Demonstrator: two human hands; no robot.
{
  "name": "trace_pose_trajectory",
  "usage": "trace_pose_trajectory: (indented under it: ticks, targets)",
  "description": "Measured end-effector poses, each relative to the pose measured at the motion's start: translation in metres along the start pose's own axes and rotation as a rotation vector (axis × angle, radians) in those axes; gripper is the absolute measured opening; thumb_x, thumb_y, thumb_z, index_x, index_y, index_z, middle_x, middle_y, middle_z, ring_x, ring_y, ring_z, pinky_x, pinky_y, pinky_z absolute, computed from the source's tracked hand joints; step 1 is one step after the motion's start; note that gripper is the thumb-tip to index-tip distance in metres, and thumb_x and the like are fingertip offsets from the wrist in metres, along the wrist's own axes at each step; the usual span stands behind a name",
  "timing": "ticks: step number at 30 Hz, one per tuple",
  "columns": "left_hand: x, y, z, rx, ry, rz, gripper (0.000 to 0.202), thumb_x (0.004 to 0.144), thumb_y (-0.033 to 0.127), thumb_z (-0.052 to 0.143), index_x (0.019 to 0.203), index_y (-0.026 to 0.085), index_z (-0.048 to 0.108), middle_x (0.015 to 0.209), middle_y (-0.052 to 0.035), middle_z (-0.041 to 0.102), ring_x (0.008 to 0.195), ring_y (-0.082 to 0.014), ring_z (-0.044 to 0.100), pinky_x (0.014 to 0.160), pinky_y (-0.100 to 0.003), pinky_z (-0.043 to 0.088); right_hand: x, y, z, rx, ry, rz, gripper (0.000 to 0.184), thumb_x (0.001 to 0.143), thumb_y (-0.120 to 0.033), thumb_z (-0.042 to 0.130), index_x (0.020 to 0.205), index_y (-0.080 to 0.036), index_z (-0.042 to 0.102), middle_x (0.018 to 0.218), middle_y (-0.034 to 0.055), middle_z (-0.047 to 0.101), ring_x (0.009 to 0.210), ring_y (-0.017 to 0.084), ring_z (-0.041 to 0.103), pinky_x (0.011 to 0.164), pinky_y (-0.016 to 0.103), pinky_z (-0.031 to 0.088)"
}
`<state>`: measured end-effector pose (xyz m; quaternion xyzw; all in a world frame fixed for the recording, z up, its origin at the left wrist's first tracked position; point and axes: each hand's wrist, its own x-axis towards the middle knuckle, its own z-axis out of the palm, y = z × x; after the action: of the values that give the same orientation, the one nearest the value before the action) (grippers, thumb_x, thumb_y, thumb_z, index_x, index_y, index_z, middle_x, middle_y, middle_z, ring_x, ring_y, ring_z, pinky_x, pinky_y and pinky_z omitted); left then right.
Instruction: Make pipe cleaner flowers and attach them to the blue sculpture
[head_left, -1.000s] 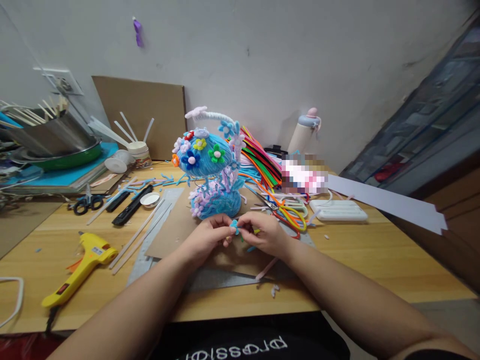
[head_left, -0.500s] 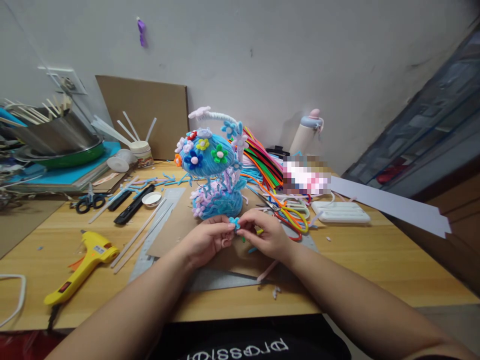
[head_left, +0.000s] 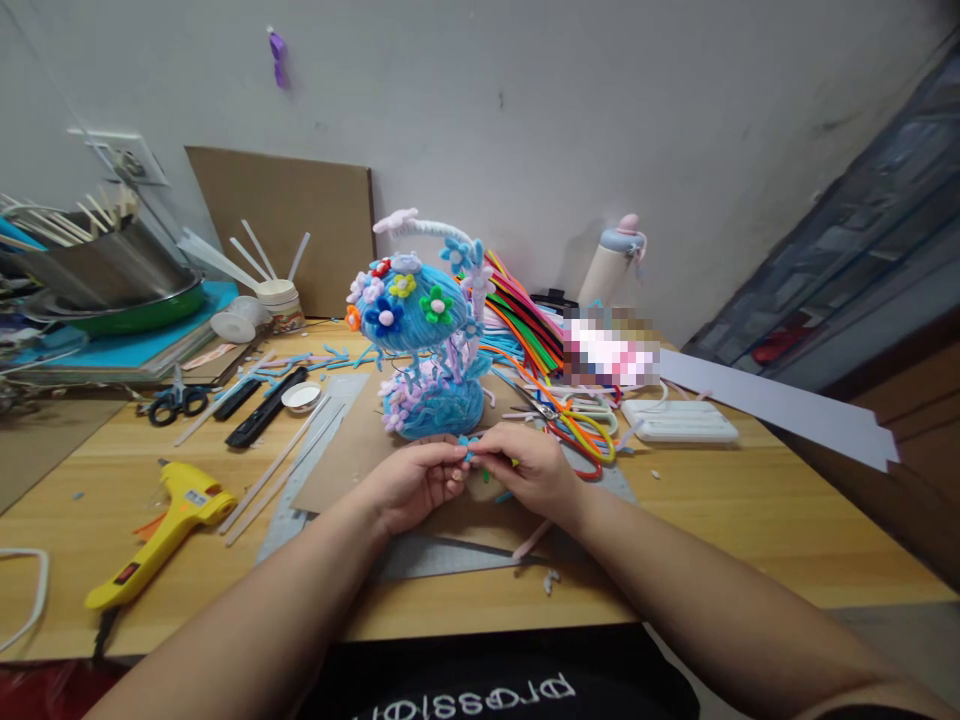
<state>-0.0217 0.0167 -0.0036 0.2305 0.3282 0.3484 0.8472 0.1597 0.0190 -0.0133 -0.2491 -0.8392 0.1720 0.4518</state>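
A small blue pipe-cleaner flower (head_left: 468, 447) is pinched between my two hands, partly covered by the fingertips. My left hand (head_left: 414, 483) grips its left side with thumb and forefinger, the other fingers curled. From the right, my right hand (head_left: 528, 468) pinches it too. Just behind them stands a pipe-cleaner lamp-like figure, with a blue domed top (head_left: 412, 305) covered in coloured flowers and a blue and pink base (head_left: 442, 405). A white curved stem (head_left: 439, 230) joins the two at the right. Under my hands lies a piece of cardboard (head_left: 352, 480).
A yellow glue gun (head_left: 169, 530) and dark scissors (head_left: 178, 403) lie at left, near a black cutter (head_left: 266, 410). Yellow-handled scissors (head_left: 589, 435), bundled pipe cleaners (head_left: 525, 325) and a white power bank (head_left: 679, 422) are at right. A bottle (head_left: 609, 265) stands behind.
My fingers have shifted slightly on the blue flower, which is turned and shows less of its petals. Both hands stay in nearly the same place.
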Motion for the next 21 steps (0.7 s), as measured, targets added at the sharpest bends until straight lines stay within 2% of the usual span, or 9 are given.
trace_pose_trajectory:
  ticks: [5,7,10,12,15,21]
  targets:
    - [0.001,-0.002,0.001,-0.092,-0.065,0.003,0.008,0.078,0.002,0.054,0.074,0.006,0.060,0.063,-0.0040,0.058,0.054,-0.0047,0.053,0.054,-0.013,0.045,-0.001,-0.004,0.004,-0.028,0.085,0.034,0.011,0.084,-0.015,0.054,0.090,-0.018,0.063,0.081,0.0061,0.067,0.076,0.015,0.062,0.070,0.028,0.050]
    - [0.002,-0.003,0.001,-0.093,-0.058,0.036,0.008,0.078,0.002,0.054,0.074,0.007,0.060,0.064,-0.0044,0.058,0.055,-0.0049,0.054,0.056,-0.013,0.046,-0.002,-0.005,0.008,0.031,0.120,0.164,0.008,0.082,-0.017,0.057,0.087,-0.017,0.063,0.078,0.0053,0.066,0.072,0.015,0.062,0.066,0.027,0.050]
    - [0.002,-0.004,0.001,-0.057,-0.053,0.078,0.007,0.077,0.002,0.056,0.074,0.007,0.060,0.065,-0.0043,0.059,0.057,-0.0057,0.055,0.057,-0.014,0.047,-0.002,-0.005,0.013,0.280,0.141,0.442,0.008,0.081,-0.024,0.059,0.084,-0.016,0.061,0.069,0.0019,0.063,0.055,0.011,0.058,0.051,0.023,0.049]
    - [0.001,-0.003,0.001,-0.019,-0.059,0.079,0.005,0.076,0.003,0.058,0.075,0.007,0.060,0.065,-0.0042,0.060,0.058,-0.0061,0.056,0.057,-0.014,0.047,-0.002,-0.005,0.014,0.424,0.131,0.540,0.010,0.081,-0.026,0.058,0.083,-0.016,0.059,0.064,-0.0003,0.061,0.048,0.009,0.055,0.044,0.021,0.046]
    - [-0.001,-0.001,0.000,0.038,-0.052,0.063,0.003,0.075,0.005,0.059,0.076,0.007,0.061,0.067,-0.0046,0.061,0.059,-0.0074,0.057,0.057,-0.016,0.048,-0.001,-0.004,0.012,0.423,0.079,0.519,0.009,0.081,-0.025,0.057,0.084,-0.016,0.059,0.066,-0.0005,0.061,0.048,0.008,0.054,0.045,0.020,0.045]
    - [0.001,0.000,-0.002,0.129,-0.004,0.129,0.003,0.072,0.007,0.062,0.071,0.010,0.061,0.064,-0.0032,0.062,0.054,-0.0070,0.054,0.050,-0.016,0.045,0.001,-0.003,0.003,0.082,-0.027,0.285,0.008,0.080,-0.018,0.055,0.085,-0.018,0.061,0.073,0.0020,0.062,0.062,0.011,0.056,0.058,0.022,0.046]
